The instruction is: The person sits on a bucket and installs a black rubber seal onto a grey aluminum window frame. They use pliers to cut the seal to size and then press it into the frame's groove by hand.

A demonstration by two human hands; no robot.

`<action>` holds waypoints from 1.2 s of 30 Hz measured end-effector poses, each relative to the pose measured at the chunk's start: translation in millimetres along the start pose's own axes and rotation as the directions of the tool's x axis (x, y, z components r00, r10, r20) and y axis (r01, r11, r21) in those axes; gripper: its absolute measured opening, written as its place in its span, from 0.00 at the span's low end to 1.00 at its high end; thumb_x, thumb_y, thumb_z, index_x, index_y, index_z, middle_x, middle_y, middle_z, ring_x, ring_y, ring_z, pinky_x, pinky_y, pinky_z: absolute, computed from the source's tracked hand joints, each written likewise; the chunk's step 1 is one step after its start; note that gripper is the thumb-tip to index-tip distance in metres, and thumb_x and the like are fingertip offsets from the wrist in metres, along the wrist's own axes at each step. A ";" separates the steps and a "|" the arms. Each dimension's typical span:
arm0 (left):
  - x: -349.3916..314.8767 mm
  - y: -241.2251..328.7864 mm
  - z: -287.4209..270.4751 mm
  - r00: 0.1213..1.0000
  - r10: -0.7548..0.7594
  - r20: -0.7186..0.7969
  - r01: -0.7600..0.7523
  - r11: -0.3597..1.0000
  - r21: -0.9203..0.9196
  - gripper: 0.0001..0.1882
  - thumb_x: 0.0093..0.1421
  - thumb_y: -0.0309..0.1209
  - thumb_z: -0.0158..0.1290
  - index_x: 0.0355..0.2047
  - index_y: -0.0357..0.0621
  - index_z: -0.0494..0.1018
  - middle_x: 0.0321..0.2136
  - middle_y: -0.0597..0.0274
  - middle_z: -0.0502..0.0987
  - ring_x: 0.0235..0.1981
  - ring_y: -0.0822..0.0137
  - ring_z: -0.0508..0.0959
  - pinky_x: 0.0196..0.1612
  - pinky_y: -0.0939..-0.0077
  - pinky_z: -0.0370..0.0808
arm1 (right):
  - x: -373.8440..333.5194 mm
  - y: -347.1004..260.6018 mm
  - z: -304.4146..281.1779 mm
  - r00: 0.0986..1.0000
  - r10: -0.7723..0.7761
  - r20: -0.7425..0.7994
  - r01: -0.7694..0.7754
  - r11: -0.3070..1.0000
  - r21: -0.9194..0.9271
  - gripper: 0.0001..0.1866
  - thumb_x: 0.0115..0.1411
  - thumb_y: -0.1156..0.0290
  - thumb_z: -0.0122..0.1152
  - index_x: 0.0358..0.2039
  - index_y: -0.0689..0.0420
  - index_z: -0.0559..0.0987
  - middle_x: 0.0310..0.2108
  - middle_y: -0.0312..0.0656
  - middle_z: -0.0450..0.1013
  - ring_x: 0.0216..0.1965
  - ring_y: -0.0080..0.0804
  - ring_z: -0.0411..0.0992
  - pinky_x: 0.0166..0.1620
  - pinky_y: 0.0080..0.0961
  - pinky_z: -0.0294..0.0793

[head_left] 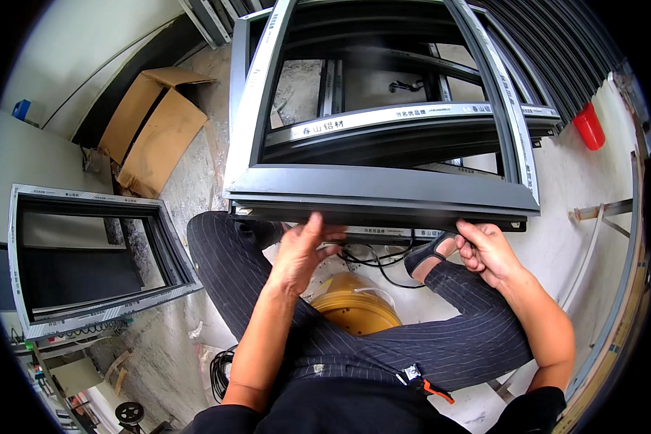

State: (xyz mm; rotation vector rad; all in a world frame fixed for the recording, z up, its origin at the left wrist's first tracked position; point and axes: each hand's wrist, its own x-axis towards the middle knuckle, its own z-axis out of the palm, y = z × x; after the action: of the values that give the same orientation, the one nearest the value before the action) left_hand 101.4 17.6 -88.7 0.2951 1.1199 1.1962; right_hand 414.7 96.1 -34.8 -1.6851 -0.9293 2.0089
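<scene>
A grey aluminium window frame (383, 182) with white protective film on its sides lies in front of me, on top of other frames. Its near edge faces me, a dark channel running along it. Below that edge on the left is my left hand (302, 253), thumb up and fingers apart, slightly blurred; it grips nothing that I can see. Toward the right end of the edge, my right hand (488, 254) is closed, fingers curled and thumb tip against the frame's underside. What its fingers hold, if anything, is hidden.
Between my legs stands a yellow bucket (354, 304), with black cable (383, 262) behind it. A smaller frame (98, 318) stands at the left, near an open cardboard box (163, 137). A red container (589, 126) is at right. Orange-handled cutters (437, 392) lie by my lap.
</scene>
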 end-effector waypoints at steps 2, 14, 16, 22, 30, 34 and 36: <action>11.0 -14.4 1.4 0.997 -0.001 0.079 0.002 1.000 -0.012 0.21 0.63 0.45 0.55 0.39 0.34 0.75 0.37 0.51 0.79 0.38 0.65 0.77 0.45 0.70 0.72 | -1.9 -1.9 2.1 1.000 -0.004 -0.007 0.003 1.000 -0.022 0.21 0.63 0.55 0.58 0.22 0.60 0.75 0.14 0.31 0.65 0.12 0.15 0.59 0.14 0.11 0.51; 18.8 -32.3 26.6 0.992 0.050 0.112 -0.054 0.998 0.035 0.17 0.62 0.41 0.57 0.41 0.39 0.75 0.34 0.54 0.81 0.36 0.67 0.78 0.42 0.72 0.72 | -1.7 -5.6 1.9 1.000 -0.026 -0.010 0.025 0.997 -0.072 0.21 0.62 0.54 0.59 0.21 0.58 0.75 0.14 0.31 0.68 0.12 0.14 0.63 0.15 0.10 0.56; 18.4 -35.7 25.5 0.994 0.044 0.096 -0.047 0.998 0.030 0.17 0.62 0.40 0.56 0.42 0.39 0.75 0.34 0.54 0.81 0.35 0.67 0.78 0.42 0.71 0.72 | -1.4 -5.8 1.6 1.000 -0.025 -0.004 0.024 0.996 -0.088 0.21 0.62 0.54 0.59 0.21 0.58 0.76 0.14 0.31 0.68 0.12 0.14 0.63 0.15 0.10 0.56; 20.6 -38.7 59.1 0.990 -0.060 0.127 0.060 0.998 0.001 0.16 0.62 0.38 0.57 0.41 0.37 0.74 0.33 0.54 0.81 0.35 0.66 0.78 0.41 0.71 0.74 | 2.2 -1.9 -4.6 0.999 -0.031 -0.014 0.030 0.995 -0.100 0.22 0.62 0.52 0.60 0.21 0.57 0.76 0.14 0.31 0.68 0.13 0.14 0.63 0.15 0.11 0.56; 21.8 -42.8 44.8 0.999 0.021 0.028 -0.023 0.999 0.046 0.14 0.61 0.36 0.58 0.38 0.37 0.74 0.31 0.55 0.80 0.33 0.67 0.78 0.39 0.73 0.74 | 3.7 -3.8 -1.1 1.000 -0.017 -0.008 0.015 0.989 -0.144 0.21 0.61 0.52 0.60 0.21 0.57 0.76 0.15 0.31 0.68 0.13 0.15 0.63 0.16 0.11 0.57; 11.3 -5.8 -14.9 0.974 0.149 -0.169 -0.127 0.983 0.134 0.15 0.59 0.36 0.58 0.36 0.35 0.74 0.29 0.55 0.79 0.31 0.65 0.79 0.37 0.71 0.76 | 1.7 -3.9 -4.3 1.000 -0.018 -0.019 0.015 0.987 -0.158 0.21 0.61 0.53 0.60 0.20 0.57 0.76 0.15 0.32 0.68 0.13 0.15 0.63 0.16 0.11 0.57; 5.7 11.4 -60.8 0.960 0.225 -0.168 -0.204 0.970 0.132 0.15 0.61 0.41 0.57 0.35 0.41 0.75 0.28 0.59 0.79 0.31 0.69 0.78 0.36 0.74 0.75 | 3.6 -2.6 -5.3 1.000 -0.021 -0.019 0.018 0.987 -0.157 0.21 0.61 0.53 0.61 0.20 0.58 0.76 0.15 0.32 0.68 0.13 0.15 0.63 0.16 0.12 0.58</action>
State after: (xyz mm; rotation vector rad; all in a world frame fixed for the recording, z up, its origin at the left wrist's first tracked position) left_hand 45.2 5.7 -112.3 0.4092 1.3439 1.3749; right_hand 418.7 101.6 -36.0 -1.7672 -1.1183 1.9472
